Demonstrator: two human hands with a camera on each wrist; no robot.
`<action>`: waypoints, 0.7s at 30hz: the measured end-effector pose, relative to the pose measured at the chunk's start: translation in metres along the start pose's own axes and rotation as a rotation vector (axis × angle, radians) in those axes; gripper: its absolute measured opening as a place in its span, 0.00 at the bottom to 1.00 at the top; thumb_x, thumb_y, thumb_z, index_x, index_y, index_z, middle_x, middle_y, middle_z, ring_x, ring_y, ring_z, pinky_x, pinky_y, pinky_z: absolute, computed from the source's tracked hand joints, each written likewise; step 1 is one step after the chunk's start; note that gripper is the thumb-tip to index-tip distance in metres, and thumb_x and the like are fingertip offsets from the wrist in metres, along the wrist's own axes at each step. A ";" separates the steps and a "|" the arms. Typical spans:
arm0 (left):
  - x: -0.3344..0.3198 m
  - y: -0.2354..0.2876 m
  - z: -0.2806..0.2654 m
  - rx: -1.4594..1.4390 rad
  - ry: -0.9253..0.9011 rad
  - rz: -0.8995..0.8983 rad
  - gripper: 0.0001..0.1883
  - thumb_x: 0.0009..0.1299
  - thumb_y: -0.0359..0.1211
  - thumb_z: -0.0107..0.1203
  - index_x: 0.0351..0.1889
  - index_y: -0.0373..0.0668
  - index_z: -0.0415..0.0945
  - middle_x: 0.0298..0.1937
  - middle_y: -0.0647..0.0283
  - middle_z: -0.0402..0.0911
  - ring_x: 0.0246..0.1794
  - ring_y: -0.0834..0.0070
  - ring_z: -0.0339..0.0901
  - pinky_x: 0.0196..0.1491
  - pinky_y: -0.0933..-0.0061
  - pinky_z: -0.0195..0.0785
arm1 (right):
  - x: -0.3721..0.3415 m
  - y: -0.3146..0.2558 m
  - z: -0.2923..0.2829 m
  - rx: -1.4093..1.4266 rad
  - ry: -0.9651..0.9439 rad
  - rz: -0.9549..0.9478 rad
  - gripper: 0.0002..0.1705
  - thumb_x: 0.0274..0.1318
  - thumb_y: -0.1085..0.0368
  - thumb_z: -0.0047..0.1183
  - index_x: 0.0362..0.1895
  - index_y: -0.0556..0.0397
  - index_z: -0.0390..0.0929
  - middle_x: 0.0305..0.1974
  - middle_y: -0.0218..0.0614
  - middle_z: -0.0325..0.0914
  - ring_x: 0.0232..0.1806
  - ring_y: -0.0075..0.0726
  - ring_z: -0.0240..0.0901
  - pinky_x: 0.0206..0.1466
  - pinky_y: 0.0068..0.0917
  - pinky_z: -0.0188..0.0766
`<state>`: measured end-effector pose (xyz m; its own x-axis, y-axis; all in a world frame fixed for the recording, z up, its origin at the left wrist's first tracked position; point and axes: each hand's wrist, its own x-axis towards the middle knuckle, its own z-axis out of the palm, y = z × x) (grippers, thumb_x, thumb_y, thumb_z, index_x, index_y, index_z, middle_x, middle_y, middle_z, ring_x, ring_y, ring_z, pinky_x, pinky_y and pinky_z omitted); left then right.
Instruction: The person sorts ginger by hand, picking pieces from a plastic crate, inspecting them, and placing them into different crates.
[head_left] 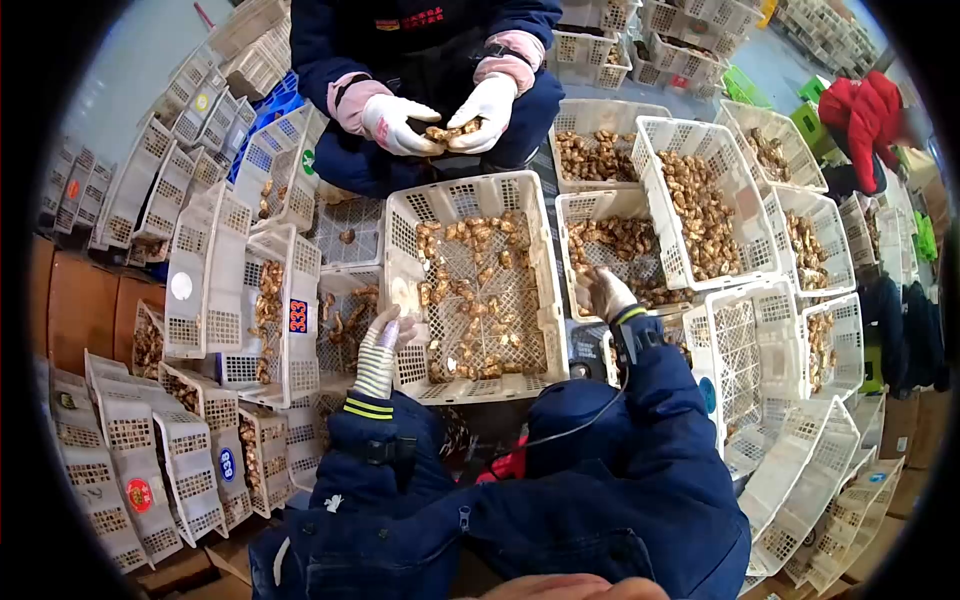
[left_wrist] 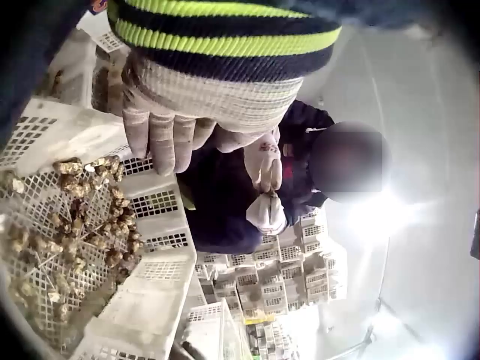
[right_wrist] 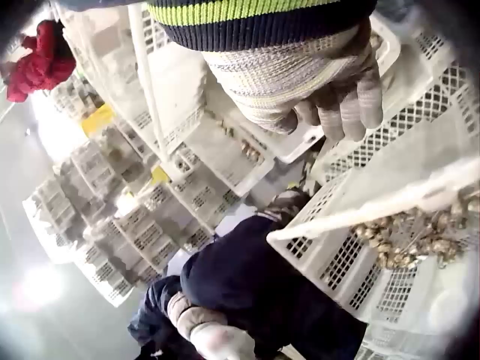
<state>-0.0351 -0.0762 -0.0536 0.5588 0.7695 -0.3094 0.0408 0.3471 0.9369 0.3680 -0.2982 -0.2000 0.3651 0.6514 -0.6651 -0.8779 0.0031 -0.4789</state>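
A white plastic basket (head_left: pixel 546 290) with scattered brown, knobbly pieces (head_left: pixel 480 300) stands in front of me. My gloved left hand (head_left: pixel 384 338) is at its left wall, fingers relaxed and holding nothing visible; the left wrist view shows this hand (left_wrist: pixel 202 105) with fingers hanging loosely. Off the basket's right side is my gloved right hand (head_left: pixel 606 296), above a neighbouring basket of pieces (head_left: pixel 612 238). In the right wrist view that hand (right_wrist: pixel 307 90) has its fingers loosely bent, with nothing seen in them.
Across the basket sits another person in dark clothes, whose white-gloved hands (head_left: pixel 440 125) hold a few brown pieces. A fuller basket (head_left: pixel 702 215) rests at the right. Stacked white baskets (head_left: pixel 200 270) line the left side. Someone in red (head_left: pixel 858 125) is at the far right.
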 end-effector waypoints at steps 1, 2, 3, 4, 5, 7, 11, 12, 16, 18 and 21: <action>-0.001 0.002 0.002 -0.011 0.018 -0.015 0.20 0.77 0.39 0.48 0.63 0.42 0.68 0.52 0.50 0.78 0.44 0.69 0.80 0.49 0.70 0.77 | -0.007 0.004 -0.009 0.037 0.094 0.029 0.20 0.65 0.49 0.44 0.49 0.51 0.73 0.41 0.38 0.78 0.40 0.43 0.77 0.44 0.40 0.79; -0.003 0.004 0.002 -0.025 0.010 -0.038 0.19 0.76 0.38 0.48 0.63 0.44 0.69 0.51 0.50 0.78 0.39 0.70 0.81 0.42 0.74 0.77 | -0.011 0.000 -0.017 0.007 0.106 -0.002 0.18 0.65 0.51 0.46 0.48 0.51 0.73 0.40 0.38 0.78 0.39 0.43 0.78 0.43 0.40 0.79; -0.007 0.010 0.004 -0.038 0.007 -0.066 0.19 0.76 0.37 0.48 0.63 0.45 0.69 0.51 0.50 0.79 0.35 0.71 0.82 0.35 0.77 0.77 | -0.015 -0.004 -0.024 -0.026 0.119 -0.026 0.17 0.64 0.53 0.47 0.47 0.51 0.73 0.40 0.39 0.79 0.39 0.44 0.78 0.42 0.40 0.80; -0.009 0.016 0.007 -0.084 0.007 -0.084 0.18 0.75 0.36 0.48 0.62 0.49 0.71 0.50 0.53 0.80 0.26 0.74 0.80 0.24 0.83 0.72 | -0.014 -0.012 -0.028 0.039 0.099 -0.092 0.14 0.63 0.57 0.48 0.46 0.51 0.74 0.36 0.39 0.78 0.36 0.43 0.78 0.40 0.39 0.81; -0.013 0.020 0.010 -0.096 0.037 -0.092 0.16 0.75 0.36 0.49 0.60 0.50 0.73 0.49 0.56 0.81 0.25 0.78 0.77 0.22 0.86 0.68 | -0.011 -0.020 -0.030 0.078 0.002 -0.134 0.15 0.64 0.57 0.48 0.48 0.52 0.73 0.37 0.39 0.78 0.36 0.42 0.78 0.40 0.39 0.81; -0.012 0.024 0.006 -0.161 -0.009 -0.058 0.14 0.74 0.38 0.51 0.56 0.52 0.76 0.49 0.58 0.81 0.27 0.79 0.78 0.23 0.85 0.69 | -0.026 -0.039 -0.005 0.017 -0.001 -0.208 0.21 0.65 0.54 0.48 0.54 0.54 0.69 0.45 0.40 0.77 0.41 0.41 0.76 0.44 0.38 0.78; 0.005 0.057 0.008 -0.431 -0.151 -0.040 0.16 0.75 0.39 0.48 0.57 0.48 0.75 0.51 0.59 0.79 0.41 0.70 0.80 0.39 0.73 0.77 | -0.060 -0.070 0.075 -0.137 0.011 -0.259 0.24 0.66 0.52 0.48 0.57 0.54 0.70 0.44 0.38 0.77 0.41 0.38 0.76 0.46 0.37 0.77; 0.010 0.066 0.011 -0.438 -0.129 -0.015 0.15 0.76 0.39 0.47 0.57 0.47 0.75 0.51 0.59 0.80 0.42 0.70 0.80 0.39 0.74 0.77 | -0.057 -0.075 0.090 -0.168 -0.057 -0.222 0.25 0.66 0.51 0.48 0.58 0.53 0.70 0.44 0.37 0.77 0.40 0.38 0.76 0.48 0.36 0.77; 0.023 0.095 0.026 -0.421 -0.089 0.029 0.16 0.77 0.37 0.44 0.58 0.44 0.73 0.51 0.58 0.81 0.44 0.71 0.82 0.40 0.78 0.77 | -0.055 -0.059 0.155 -0.439 -0.136 -0.185 0.28 0.62 0.49 0.53 0.59 0.53 0.68 0.45 0.36 0.77 0.39 0.33 0.76 0.48 0.33 0.75; 0.034 0.085 0.020 -0.491 -0.107 0.031 0.16 0.77 0.38 0.45 0.58 0.43 0.73 0.51 0.57 0.81 0.44 0.70 0.83 0.39 0.78 0.77 | -0.041 -0.038 0.176 -0.574 -0.189 -0.151 0.27 0.63 0.48 0.52 0.60 0.50 0.70 0.46 0.35 0.79 0.42 0.33 0.77 0.47 0.34 0.75; 0.041 0.072 0.009 -0.523 -0.063 -0.028 0.17 0.75 0.39 0.48 0.58 0.44 0.72 0.49 0.58 0.81 0.42 0.71 0.82 0.39 0.76 0.76 | -0.006 -0.003 0.185 -0.924 -0.324 -0.208 0.24 0.64 0.49 0.51 0.57 0.49 0.74 0.44 0.35 0.81 0.41 0.32 0.78 0.46 0.32 0.75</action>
<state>-0.0020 -0.0247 0.0025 0.6131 0.7277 -0.3075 -0.3536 0.6009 0.7169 0.3106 -0.1618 -0.0884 0.2614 0.8806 -0.3953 -0.1708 -0.3609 -0.9169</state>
